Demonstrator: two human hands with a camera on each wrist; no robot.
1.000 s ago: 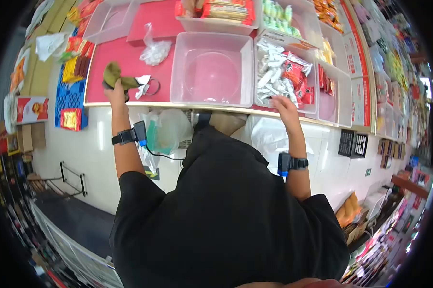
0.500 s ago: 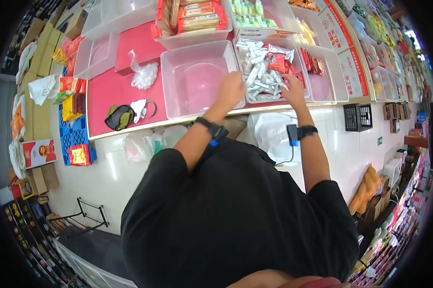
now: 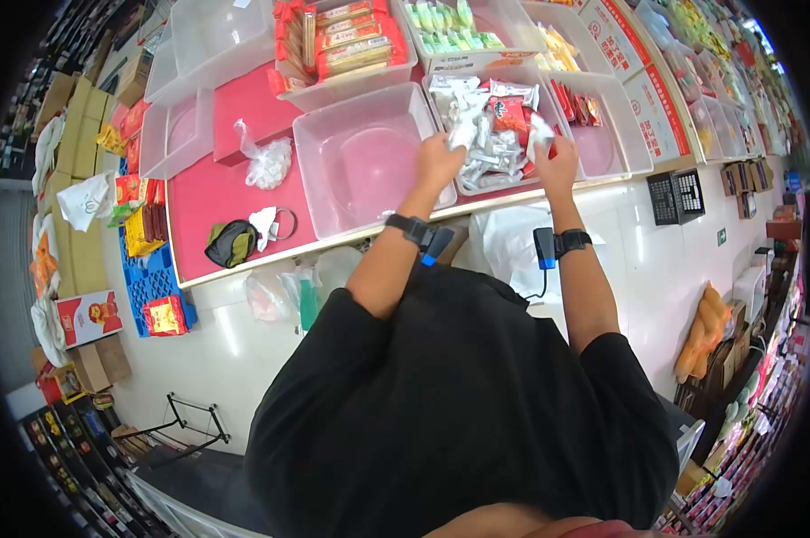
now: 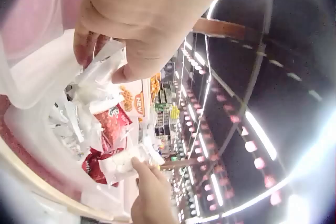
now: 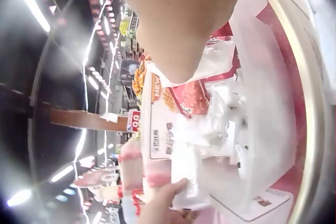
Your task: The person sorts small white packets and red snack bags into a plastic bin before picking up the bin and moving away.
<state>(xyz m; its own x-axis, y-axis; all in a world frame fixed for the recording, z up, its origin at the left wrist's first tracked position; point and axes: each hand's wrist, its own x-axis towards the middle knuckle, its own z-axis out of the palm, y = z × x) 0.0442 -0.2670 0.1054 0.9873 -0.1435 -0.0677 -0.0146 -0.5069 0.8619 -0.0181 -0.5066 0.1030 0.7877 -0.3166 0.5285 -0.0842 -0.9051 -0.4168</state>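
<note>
My left hand (image 3: 439, 165) pinches a silvery-white packet (image 3: 463, 131) at the left side of a clear bin (image 3: 505, 186) of mixed snack packets. In the left wrist view its thumb and fingers close on the wrapper (image 4: 104, 65). Over the bin's right side, my right hand (image 3: 558, 167) grips another white packet (image 3: 539, 134) by its lower end. Beneath both hands lie several silver packets (image 3: 493, 160) and red packets (image 3: 508, 114). To the left, a clear bin (image 3: 311, 184) with a pink look through its bottom stands beside my left hand.
A knotted bag of white pieces (image 3: 269, 164), a dark green-and-black pouch (image 3: 232, 243) and a black ring (image 3: 286, 224) lie on the red tabletop (image 3: 190, 202). Bins of red-wrapped snacks (image 3: 356, 45) and green packets (image 3: 450, 31) stand behind. The table's pale edge (image 3: 243, 262) runs along the front.
My left hand has let go of the green-and-black pouch, moved right to the snack bin and taken a silvery packet. My right hand has picked up a white packet. The head view has shifted.
</note>
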